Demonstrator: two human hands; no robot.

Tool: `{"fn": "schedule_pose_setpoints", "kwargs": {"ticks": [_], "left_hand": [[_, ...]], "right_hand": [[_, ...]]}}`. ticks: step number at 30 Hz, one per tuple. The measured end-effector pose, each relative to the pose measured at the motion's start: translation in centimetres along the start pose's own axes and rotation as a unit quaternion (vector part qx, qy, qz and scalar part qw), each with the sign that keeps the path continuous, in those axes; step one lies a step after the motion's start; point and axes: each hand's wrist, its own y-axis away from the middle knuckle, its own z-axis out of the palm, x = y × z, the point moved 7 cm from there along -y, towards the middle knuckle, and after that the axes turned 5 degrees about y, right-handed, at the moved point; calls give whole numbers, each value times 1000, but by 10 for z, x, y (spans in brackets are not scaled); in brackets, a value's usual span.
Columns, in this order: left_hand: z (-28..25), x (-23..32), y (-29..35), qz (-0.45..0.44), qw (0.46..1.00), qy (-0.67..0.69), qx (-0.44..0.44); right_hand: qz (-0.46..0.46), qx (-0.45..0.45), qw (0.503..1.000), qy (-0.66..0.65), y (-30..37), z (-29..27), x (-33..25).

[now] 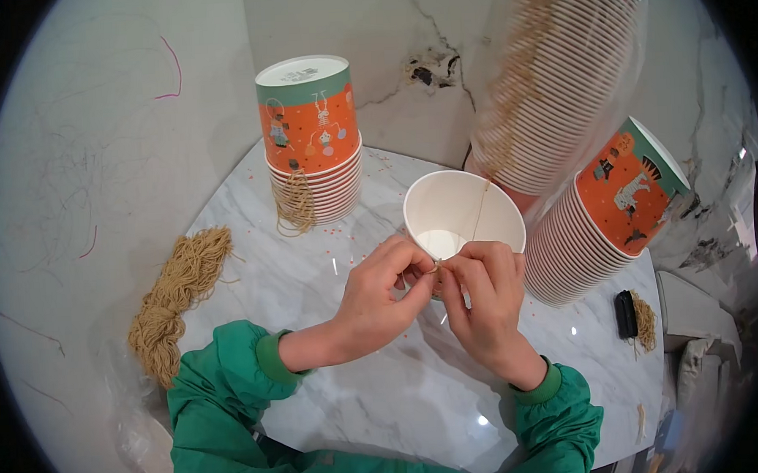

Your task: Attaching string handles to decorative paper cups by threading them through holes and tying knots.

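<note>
A white-lined paper bucket stands upright in front of me with its mouth facing up. Tan string runs from the far rim down across the opening. At the near rim my left hand pinches the string between thumb and fingers. Close beside it, almost touching, my right hand grips the same string with its thumb and bent fingers. A small bit of string shows between the fingertips; its exact shape there is too small to tell. Both hands cover most of the bucket's near outer side.
A hank of tan string lies at the left edge of the marble-patterned table. Upside-down orange and green buckets are stacked behind, with string loops on them. Another stack leans at right, near a tall bagged stack and a black object.
</note>
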Motion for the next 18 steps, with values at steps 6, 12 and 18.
{"fn": "schedule_pose_setpoints", "kwargs": {"ticks": [6, 12, 18], "left_hand": [[-5, 16, -3, 181, 972, -146, 38], [-6, 35, -1, 322, 911, -251, 51], [-6, 34, -2, 348, 903, -249, 38]], "right_hand": [[14, -22, 999, -23, -6, 0, 1], [38, -47, 995, -75, -12, 6, 4], [70, -90, 987, -115, -10, 10, 13]]}}
